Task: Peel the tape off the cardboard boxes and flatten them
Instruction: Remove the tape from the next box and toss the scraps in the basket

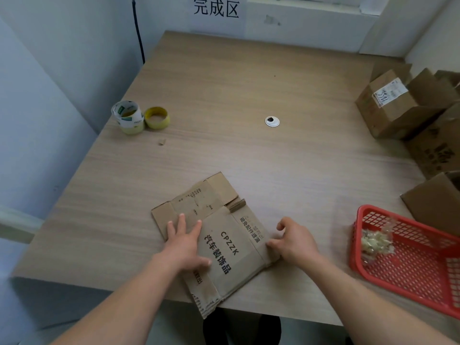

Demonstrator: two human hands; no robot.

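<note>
The flattened cardboard box (231, 247) lies at the near edge of the table (249, 83), printed side up, one corner jutting out over that edge. My left hand (185, 247) rests flat on its left part, fingers straight and spread, holding nothing, only pressing down. My right hand (295, 241) sits at the box's right edge with the fingers curled and the thumb (271, 244) touching the cardboard. Whether it actually pinches that edge I cannot tell.

Along the right edge of the table stand unflattened cardboard boxes (390, 105), one with a white label. At the near right corner is a red basket (423, 270) with a crumpled wad of tape (377, 240) in it. By the left edge stand two tape rolls, a taller one (128, 117) and a yellow one (157, 117), just beside each other.
</note>
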